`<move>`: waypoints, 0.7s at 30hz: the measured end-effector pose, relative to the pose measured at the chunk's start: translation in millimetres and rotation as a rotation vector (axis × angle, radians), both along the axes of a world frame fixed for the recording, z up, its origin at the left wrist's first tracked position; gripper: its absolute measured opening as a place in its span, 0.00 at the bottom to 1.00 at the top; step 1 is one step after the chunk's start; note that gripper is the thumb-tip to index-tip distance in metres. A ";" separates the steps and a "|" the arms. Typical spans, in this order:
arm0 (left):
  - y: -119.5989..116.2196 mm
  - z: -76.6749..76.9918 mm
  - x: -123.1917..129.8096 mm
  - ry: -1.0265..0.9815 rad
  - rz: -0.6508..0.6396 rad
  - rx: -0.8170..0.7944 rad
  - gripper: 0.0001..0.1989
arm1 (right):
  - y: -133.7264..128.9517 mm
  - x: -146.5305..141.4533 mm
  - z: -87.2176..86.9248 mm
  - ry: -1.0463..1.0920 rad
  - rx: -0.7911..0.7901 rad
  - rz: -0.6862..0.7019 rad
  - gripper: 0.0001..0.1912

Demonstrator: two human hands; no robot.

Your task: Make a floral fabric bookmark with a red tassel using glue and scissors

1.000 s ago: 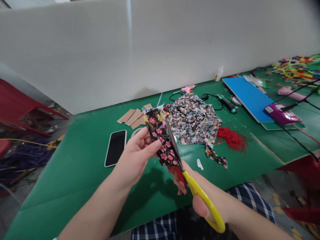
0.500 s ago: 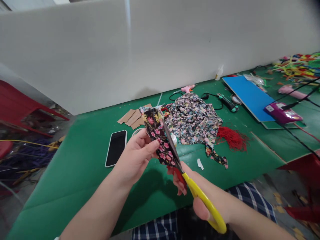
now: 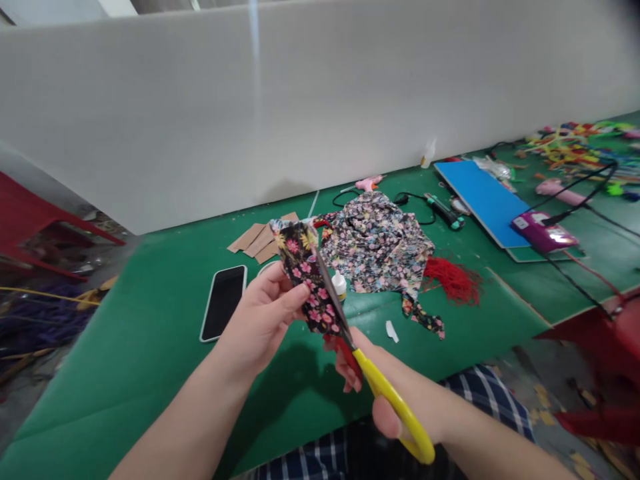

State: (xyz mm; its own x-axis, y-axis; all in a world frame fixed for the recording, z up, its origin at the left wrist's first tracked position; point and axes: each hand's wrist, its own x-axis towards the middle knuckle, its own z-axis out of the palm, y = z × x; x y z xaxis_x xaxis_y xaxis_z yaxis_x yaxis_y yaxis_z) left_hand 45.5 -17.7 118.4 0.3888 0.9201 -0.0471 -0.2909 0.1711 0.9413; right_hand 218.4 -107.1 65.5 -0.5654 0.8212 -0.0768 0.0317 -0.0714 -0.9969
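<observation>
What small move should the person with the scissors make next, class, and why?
Probably close the yellow-handled scissors a little further. Their blades already lie along the black floral fabric piece, which the left hand pinches upright, while the right hand grips the handles, so the cut looks unfinished.

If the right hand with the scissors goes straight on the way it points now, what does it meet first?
Probably the black flowered cloth in the left hand; the scissors in the right hand already lie along it.

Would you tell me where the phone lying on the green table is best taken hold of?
Grip the phone across its two long edges near the middle, coming from above: it lies flat, screen up, with bare green table on both sides.
</observation>
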 end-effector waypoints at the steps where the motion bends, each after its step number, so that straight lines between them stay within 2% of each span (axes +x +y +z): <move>1: -0.3 0.0 -0.7 0.009 0.010 0.003 0.11 | 0.9 -0.2 1.7 0.006 0.017 -0.013 0.40; 8: -2.5 -2.5 -9.6 0.062 0.058 -0.018 0.16 | 4.3 -1.3 1.4 0.020 0.092 -0.029 0.39; 12: -3.3 2.6 -15.6 0.078 0.132 -0.032 0.18 | 6.1 -3.9 -3.5 0.076 0.118 -0.097 0.37; 15: -3.9 12.7 -17.7 0.052 0.250 -0.018 0.18 | 11.5 -12.9 -13.3 0.193 0.062 -0.176 0.40; 18: -4.5 25.4 -17.2 -0.016 0.289 0.020 0.16 | 19.5 -21.5 -21.7 0.371 -0.004 -0.319 0.41; 21: -4.0 33.8 -15.3 -0.097 0.282 0.076 0.13 | 26.9 -19.4 -11.5 0.444 0.021 -0.438 0.42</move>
